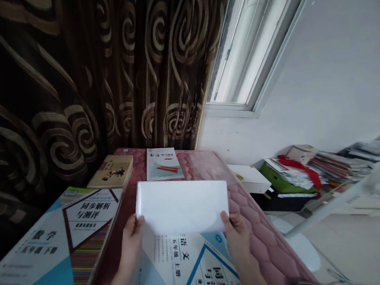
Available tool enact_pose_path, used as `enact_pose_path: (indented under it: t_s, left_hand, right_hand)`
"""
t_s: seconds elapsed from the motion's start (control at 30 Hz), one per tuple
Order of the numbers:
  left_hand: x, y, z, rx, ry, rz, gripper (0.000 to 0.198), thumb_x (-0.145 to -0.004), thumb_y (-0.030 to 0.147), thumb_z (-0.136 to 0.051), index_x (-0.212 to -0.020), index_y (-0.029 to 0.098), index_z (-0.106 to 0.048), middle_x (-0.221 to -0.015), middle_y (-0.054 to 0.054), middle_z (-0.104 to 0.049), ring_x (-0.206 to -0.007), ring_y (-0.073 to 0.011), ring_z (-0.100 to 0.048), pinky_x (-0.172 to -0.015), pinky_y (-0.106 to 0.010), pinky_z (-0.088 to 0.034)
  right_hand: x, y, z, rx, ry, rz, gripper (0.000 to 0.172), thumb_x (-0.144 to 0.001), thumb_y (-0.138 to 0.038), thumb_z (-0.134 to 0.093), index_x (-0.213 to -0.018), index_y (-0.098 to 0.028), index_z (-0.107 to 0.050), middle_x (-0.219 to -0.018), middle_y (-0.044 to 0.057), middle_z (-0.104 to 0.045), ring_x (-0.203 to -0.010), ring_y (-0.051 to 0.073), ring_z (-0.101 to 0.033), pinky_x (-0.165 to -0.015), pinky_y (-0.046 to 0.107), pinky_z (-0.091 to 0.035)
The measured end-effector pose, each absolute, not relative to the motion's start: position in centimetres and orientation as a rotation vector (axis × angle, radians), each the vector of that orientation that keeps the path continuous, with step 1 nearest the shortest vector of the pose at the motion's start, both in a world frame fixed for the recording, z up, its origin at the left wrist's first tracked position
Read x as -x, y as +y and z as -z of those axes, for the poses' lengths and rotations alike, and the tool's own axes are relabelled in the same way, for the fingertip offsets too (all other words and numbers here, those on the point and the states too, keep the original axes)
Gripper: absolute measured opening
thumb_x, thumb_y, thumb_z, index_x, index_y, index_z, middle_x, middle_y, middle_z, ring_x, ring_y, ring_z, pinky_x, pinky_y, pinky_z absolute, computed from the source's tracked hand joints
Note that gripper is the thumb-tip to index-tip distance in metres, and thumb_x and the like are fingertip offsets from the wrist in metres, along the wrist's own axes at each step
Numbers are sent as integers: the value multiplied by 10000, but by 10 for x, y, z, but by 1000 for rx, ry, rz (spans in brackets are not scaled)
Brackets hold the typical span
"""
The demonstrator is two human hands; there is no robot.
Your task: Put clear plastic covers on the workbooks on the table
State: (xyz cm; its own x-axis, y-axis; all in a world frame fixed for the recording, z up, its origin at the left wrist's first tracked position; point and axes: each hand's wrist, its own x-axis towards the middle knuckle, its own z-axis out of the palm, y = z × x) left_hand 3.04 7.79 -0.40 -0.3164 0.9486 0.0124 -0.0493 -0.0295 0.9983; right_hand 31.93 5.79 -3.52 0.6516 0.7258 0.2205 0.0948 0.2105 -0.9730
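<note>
Maths workbook (pixel 53 245) lay left of hands. We held white sheet (pixel 182 207) by near corners, left hand (pixel 130 244) and right hand (pixel 239 239) well apart, grip even, sheet square over second workbook (pixel 189 265); pink quilt (pixel 266 242) lay rightward.

Swirl-patterned brown curtain (pixel 57 82), bright window (pixel 244 46), pink quilted bedcover (pixel 266 237), math workbook (pixel 54 254), piled magazines (pixel 340 168)
</note>
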Motion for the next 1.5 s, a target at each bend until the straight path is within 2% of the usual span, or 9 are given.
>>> enact_pose_path:
  t_s: [0.13, 0.3, 0.4, 0.57, 0.93, 1.2, 1.37, 1.5]
  left_hand:
    - [-32, 77, 3, -1013, 1385, -1495, 491, -666, 661, -647, -745, 183, -569, -632, 18, -567, -582, -143, -507, -543, -238, -407]
    - [-32, 77, 7, -1043, 1461, -1484, 479, -686, 668, -629, -687, 203, -515, -583, 46, -501, -563, -131, -455, -531, -229, -372]
    - [-32, 77, 7, -1047, 1471, -1478, 502, -669, 692, -622, -709, 198, -544, -599, 34, -526, -579, -143, -471, -542, -241, -388]
    - [-34, 76, 3, -1044, 1466, -1533, 521, -655, 698, -629, -754, 191, -569, -630, 23, -550, -604, -148, -482, -540, -239, -386]
    - [-37, 87, 14, -1060, 1511, -1622, 501, -648, 682, -635, -731, 189, -606, -662, 7, -593, -650, -161, -521, -608, -254, -409]
    - [-30, 85, 14, -1210, 1617, -1485, 388, -780, 570, -540, -892, 205, -606, -776, -42, -676, -697, -208, -612, -659, -306, -456]
    - [-21, 90, 20, -1237, 1501, -1461, 363, -729, 497, -619, -959, 218, -586, -838, -42, -697, -773, -206, -667, -703, -295, -493]
    - [-19, 97, 24, -1302, 1545, -1411, 413, -719, 468, -623, -1029, 203, -558, -812, -66, -704, -760, -231, -684, -723, -342, -508]
  right_hand:
    - [-319, 59, 36, 1293, -774, -480, 459, -732, -558, -704, -627, -195, -443, -576, -67, -436, -536, 90, -390, -495, 222, -354]
    - [-319, 58, 38, 1330, -764, -492, 467, -750, -584, -674, -639, -201, -431, -582, -66, -438, -537, 92, -388, -487, 220, -344]
    - [-318, 57, 36, 1319, -775, -490, 472, -743, -587, -680, -630, -200, -435, -582, -64, -439, -547, 95, -395, -498, 222, -355]
    - [-313, 55, 26, 1298, -803, -520, 400, -785, -576, -631, -707, -196, -533, -618, -39, -512, -561, 114, -436, -498, 236, -377]
    - [-317, 59, 38, 1397, -867, -367, 372, -812, -576, -580, -725, -221, -510, -661, -39, -499, -627, 150, -468, -594, 282, -417]
    - [-315, 60, 39, 1585, -893, -276, 498, -771, -721, -502, -822, -226, -511, -749, 10, -602, -715, 197, -556, -672, 312, -420]
    - [-314, 64, 37, 1620, -923, -234, 502, -777, -741, -451, -833, -243, -476, -748, 32, -619, -706, 223, -584, -635, 315, -415]
    - [-318, 81, 37, 1673, -1006, -149, 456, -815, -701, -404, -791, -250, -466, -703, 49, -623, -646, 242, -590, -578, 321, -390]
